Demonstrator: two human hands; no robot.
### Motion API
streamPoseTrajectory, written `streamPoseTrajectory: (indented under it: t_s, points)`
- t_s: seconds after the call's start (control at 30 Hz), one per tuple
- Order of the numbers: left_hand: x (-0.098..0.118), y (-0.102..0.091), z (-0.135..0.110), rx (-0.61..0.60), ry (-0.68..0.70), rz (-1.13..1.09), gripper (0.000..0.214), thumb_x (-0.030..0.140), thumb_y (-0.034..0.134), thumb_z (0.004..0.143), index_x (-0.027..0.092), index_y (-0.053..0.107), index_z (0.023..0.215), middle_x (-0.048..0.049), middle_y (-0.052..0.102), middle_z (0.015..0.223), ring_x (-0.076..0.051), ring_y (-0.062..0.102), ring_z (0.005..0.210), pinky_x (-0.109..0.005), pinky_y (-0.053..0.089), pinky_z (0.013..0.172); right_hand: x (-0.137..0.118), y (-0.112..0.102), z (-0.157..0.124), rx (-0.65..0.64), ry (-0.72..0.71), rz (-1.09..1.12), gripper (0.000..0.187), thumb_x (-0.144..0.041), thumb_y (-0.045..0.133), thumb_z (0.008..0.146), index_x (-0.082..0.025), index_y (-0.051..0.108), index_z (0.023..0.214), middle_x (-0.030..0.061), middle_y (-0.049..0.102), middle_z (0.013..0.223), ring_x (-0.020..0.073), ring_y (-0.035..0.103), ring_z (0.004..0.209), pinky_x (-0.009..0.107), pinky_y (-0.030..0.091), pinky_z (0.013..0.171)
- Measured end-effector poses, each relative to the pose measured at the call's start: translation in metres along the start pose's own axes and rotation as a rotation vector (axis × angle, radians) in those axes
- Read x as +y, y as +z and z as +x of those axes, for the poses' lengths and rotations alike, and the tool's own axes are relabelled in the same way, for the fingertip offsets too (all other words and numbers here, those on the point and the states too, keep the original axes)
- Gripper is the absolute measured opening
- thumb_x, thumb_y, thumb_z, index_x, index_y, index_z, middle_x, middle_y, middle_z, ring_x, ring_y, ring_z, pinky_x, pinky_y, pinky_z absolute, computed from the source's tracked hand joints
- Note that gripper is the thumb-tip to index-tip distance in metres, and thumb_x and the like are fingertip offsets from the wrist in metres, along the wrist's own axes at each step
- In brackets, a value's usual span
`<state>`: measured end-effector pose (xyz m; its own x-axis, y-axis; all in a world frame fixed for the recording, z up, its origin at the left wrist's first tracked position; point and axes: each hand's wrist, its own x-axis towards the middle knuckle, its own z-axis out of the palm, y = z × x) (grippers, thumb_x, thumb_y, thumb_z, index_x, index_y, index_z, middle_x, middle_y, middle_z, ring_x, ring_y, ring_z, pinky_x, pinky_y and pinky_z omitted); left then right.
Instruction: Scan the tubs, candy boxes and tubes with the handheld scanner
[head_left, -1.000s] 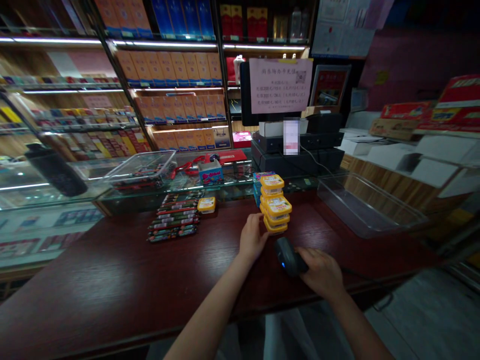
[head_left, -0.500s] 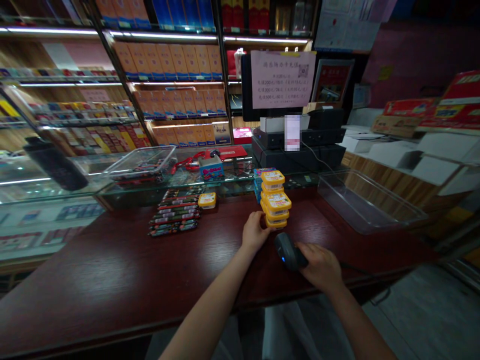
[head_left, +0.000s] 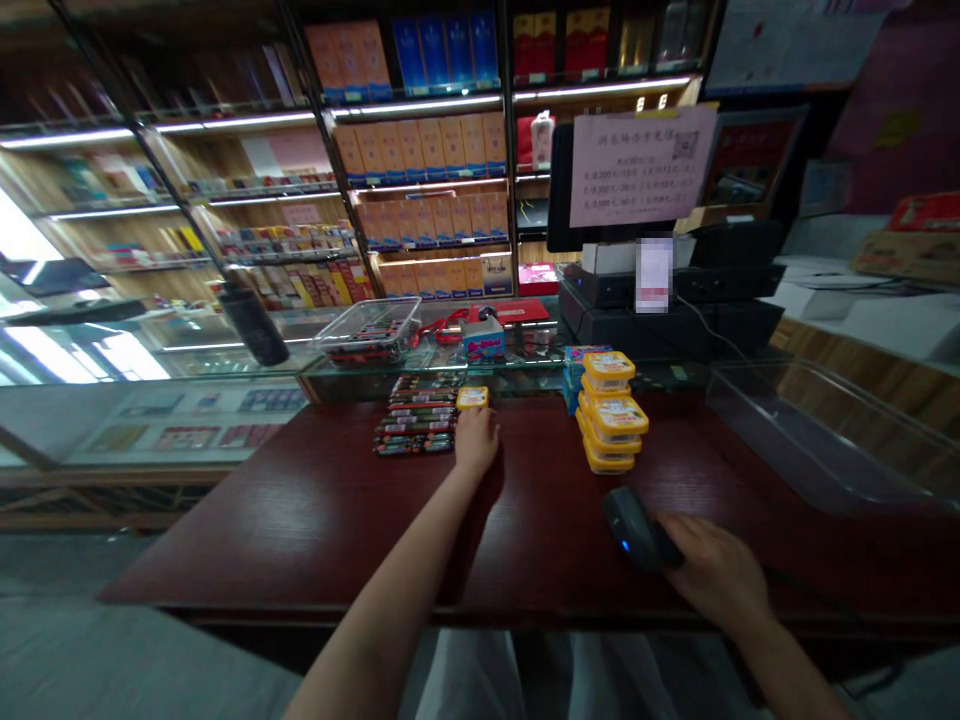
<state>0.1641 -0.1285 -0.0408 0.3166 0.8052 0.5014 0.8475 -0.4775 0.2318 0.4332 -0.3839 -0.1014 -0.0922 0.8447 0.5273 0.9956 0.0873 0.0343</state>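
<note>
My left hand [head_left: 477, 440] is at a lone yellow-lidded tub [head_left: 472, 397], fingers curled at its near edge and partly hiding it. Beside that tub, on its left, lies a bundle of slim printed packs like pens [head_left: 416, 420]. My right hand [head_left: 709, 560] grips a dark handheld barcode scanner [head_left: 636, 528] with a blue light, just above the table. In front of the scanner stands an uneven stack of similar yellow tubs [head_left: 616, 415]. A blue and pink box [head_left: 574, 380] stands behind the stack's left side.
The dark red table [head_left: 315, 510] meets a glass counter at the back. On the counter are a clear bin of slim packs [head_left: 367, 330], a small blue box [head_left: 482, 340] and a black bottle [head_left: 253, 322]. A clear bin [head_left: 817, 450] sits right, near a monitor [head_left: 561, 190].
My left hand has gone from the foot of the stack leftward to the lone tub. My right hand still holds the scanner. The view has swung left.
</note>
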Motion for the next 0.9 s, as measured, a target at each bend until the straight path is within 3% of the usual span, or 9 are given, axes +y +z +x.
streamPoseTrajectory:
  t_s: [0.17, 0.37, 0.67, 0.9]
  points:
    - [-0.040, -0.016, 0.028, -0.055, 0.021, 0.285, 0.024, 0.016, 0.042, 0.086, 0.017, 0.062, 0.099, -0.0124, 0.060, 0.105, -0.027, 0.050, 0.103, -0.038, 0.040, 0.085, -0.001, -0.001, 0.001, -0.034, -0.008, 0.040, 0.036, -0.015, 0.054, 0.074, -0.021, 0.059, 0.109, 0.0039, 0.070, 0.096, 0.0184, 0.065, 0.084, 0.028, 0.047, 0.072]
    - [-0.055, -0.019, 0.051, -0.181, 0.103, 0.402, 0.030, 0.017, 0.036, 0.088, 0.014, 0.063, 0.100, -0.0155, 0.061, 0.103, -0.028, 0.054, 0.100, -0.038, 0.042, 0.078, -0.008, -0.005, 0.006, -0.054, 0.059, 0.063, 0.037, -0.011, 0.052, 0.073, -0.018, 0.061, 0.108, 0.0057, 0.070, 0.096, 0.0195, 0.064, 0.086, 0.030, 0.046, 0.078]
    - [-0.040, -0.019, 0.059, -0.226, 0.286, 0.473, 0.026, 0.017, 0.037, 0.089, 0.014, 0.057, 0.106, -0.0147, 0.059, 0.104, -0.029, 0.055, 0.098, -0.038, 0.043, 0.076, -0.012, -0.013, 0.014, -0.083, 0.146, 0.092, 0.036, -0.012, 0.054, 0.070, -0.019, 0.064, 0.104, 0.0053, 0.071, 0.095, 0.0208, 0.063, 0.089, 0.030, 0.044, 0.080]
    - [-0.016, -0.023, 0.043, -0.167, 0.260, 0.365, 0.022, 0.013, 0.041, 0.086, 0.015, 0.055, 0.103, -0.0127, 0.056, 0.102, -0.023, 0.055, 0.095, -0.033, 0.044, 0.080, -0.012, -0.016, 0.015, -0.100, 0.177, 0.098, 0.032, -0.017, 0.055, 0.072, -0.020, 0.063, 0.103, 0.0051, 0.070, 0.093, 0.0211, 0.063, 0.086, 0.030, 0.044, 0.076]
